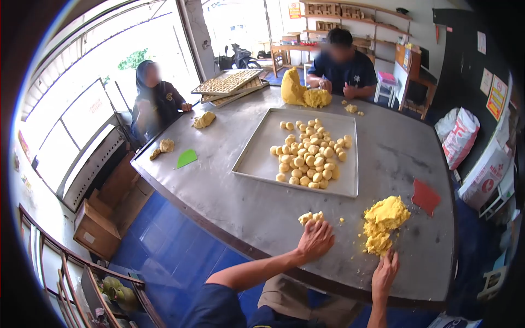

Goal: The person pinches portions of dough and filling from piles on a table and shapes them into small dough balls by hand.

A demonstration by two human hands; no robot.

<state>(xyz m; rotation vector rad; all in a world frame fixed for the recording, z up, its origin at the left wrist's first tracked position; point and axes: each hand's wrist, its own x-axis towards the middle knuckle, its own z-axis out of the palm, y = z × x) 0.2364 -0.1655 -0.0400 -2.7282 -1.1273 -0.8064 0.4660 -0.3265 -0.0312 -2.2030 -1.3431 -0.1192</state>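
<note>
On my feed, the grey table [216, 158] bears a crumbly, bright-yellow mound [385, 217]; the right hand [386, 268], loosely curled, meets its near edge, grip unclear to me; the left hand [316, 240], half-open, covers part of some pale, lumpy dough [306, 218].

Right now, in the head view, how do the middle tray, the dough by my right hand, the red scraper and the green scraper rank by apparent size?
Largest to smallest:
1. Tray
2. Dough
3. Red scraper
4. Green scraper

The red scraper is nearer the camera, so the scrapers' true order is unsure.
</note>
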